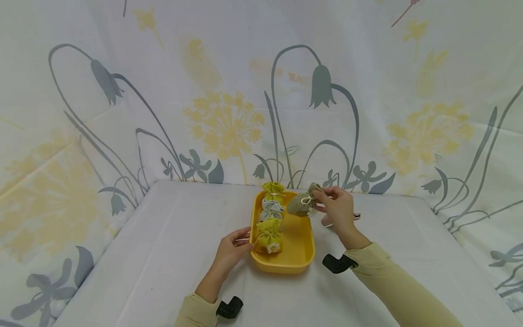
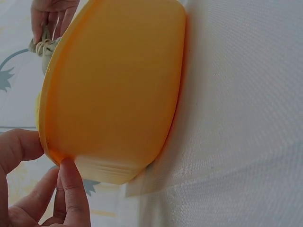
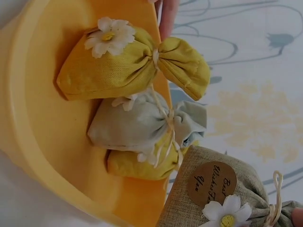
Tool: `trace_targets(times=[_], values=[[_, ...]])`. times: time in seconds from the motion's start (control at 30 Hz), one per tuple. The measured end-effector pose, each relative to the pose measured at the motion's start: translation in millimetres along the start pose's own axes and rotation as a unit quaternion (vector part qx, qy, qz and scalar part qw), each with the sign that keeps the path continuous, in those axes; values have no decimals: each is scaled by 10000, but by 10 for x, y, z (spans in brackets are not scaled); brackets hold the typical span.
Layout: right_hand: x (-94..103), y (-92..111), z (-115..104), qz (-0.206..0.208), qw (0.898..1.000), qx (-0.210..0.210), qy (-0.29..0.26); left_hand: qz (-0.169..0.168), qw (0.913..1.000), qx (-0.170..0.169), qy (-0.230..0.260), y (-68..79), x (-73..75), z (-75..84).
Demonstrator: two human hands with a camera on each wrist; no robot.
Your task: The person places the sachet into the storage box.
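My right hand (image 1: 340,210) pinches the gathered neck of a grey-brown cloth drawstring pouch (image 1: 300,205) above the right side of a yellow plastic tub (image 1: 296,262). In the right wrist view that pouch carries a round paper label (image 3: 212,183) and a white fabric daisy (image 3: 227,213). My left hand (image 1: 231,250) grips the tub's left rim between thumb and fingers. Along the tub's left side stand a near yellow pouch (image 1: 269,236), a pale grey pouch (image 1: 271,210) and a far yellow pouch (image 1: 273,191), each tied with cord.
A pinkish item (image 1: 327,220) lies on the white-covered table (image 1: 184,236) right of the tub, partly hidden behind my right hand. A flower-printed cloth (image 1: 229,68) hangs behind the table. Black wrist mounts (image 1: 230,307) sit at both sleeves.
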State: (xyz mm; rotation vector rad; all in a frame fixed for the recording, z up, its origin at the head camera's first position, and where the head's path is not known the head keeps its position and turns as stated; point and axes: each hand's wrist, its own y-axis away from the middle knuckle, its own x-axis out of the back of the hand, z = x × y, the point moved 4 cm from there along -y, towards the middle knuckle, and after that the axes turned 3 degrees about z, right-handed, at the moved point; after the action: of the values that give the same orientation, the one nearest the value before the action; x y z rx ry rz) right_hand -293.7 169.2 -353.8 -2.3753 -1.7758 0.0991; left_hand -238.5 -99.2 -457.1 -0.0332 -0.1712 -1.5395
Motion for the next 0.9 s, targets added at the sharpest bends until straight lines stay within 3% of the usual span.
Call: trace_targets(times=[0.4,0.9], values=[[-206,-142,100,-391,9982,-56,442,-5,10000,3,14,-20,-3,-19],[-298,-334,0,-28,9983,339,477,43,10000,-11,-41,-13,-8,-14]])
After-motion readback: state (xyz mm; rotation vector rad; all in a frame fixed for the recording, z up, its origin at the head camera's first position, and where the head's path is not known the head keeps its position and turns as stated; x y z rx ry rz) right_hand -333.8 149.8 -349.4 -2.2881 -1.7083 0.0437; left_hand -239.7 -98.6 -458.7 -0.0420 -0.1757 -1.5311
